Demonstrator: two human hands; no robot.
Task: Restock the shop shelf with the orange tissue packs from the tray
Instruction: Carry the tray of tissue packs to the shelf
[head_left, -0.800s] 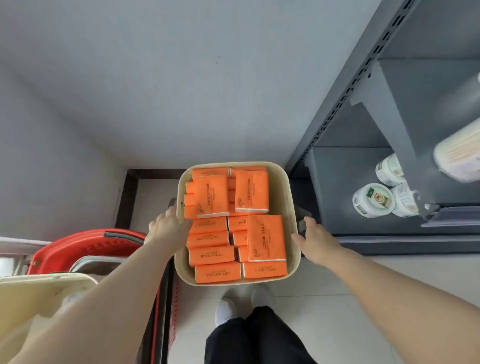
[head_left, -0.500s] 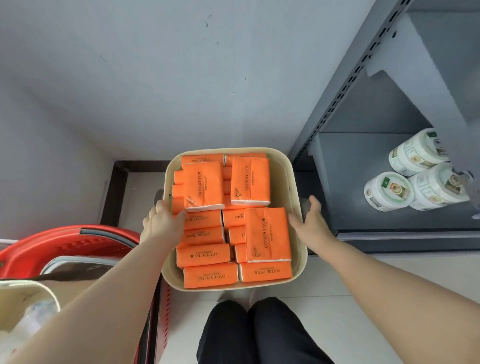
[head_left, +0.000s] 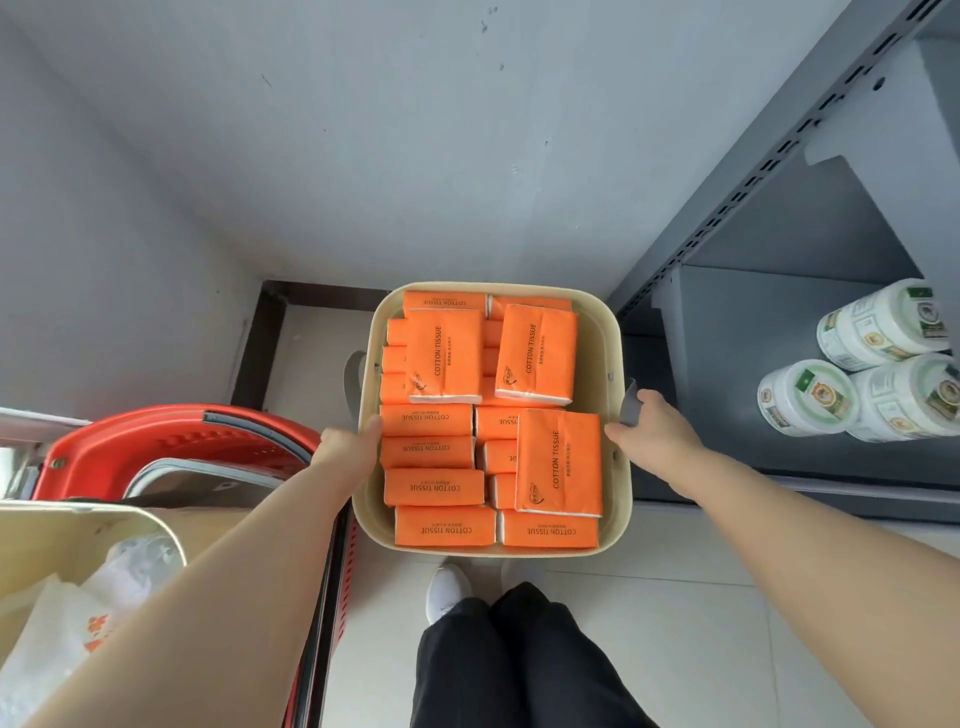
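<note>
Head view, looking down. The left hand (head_left: 345, 449) grips the left rim of the cream tray (head_left: 615, 332), thumb hooked over the edge on the inside, the other fingers hidden outside and below the wall. The right hand (head_left: 657, 434) grips the right rim, thumb lying along the edge and fingers curled at the grey handle (head_left: 629, 402) fixed to that side. A matching handle (head_left: 355, 374) on the left side is untouched, just beyond the left hand. Whether the tray rests on anything beneath cannot be told.

The orange tissue packs (head_left: 444, 364) fill the tray. Most stand on edge in two columns, each narrow face printed "COTTON TISSUE" in darker orange and reading upside down from this view. Three packs lie flat on top, two at the far end and one at the near right, with the same words running lengthwise beside a small logo and a line of print too small to read. White paper shows at the pack ends.

The grey metal shelf (head_left: 727, 364) stands just right of the tray. Its low level carries three white tubs (head_left: 805, 397) on their sides, with green-and-white labels that are illegible. At left are a red basket (head_left: 171, 436) and a cream bin (head_left: 78, 530) holding a white plastic bag (head_left: 78, 623) with orange print.
</note>
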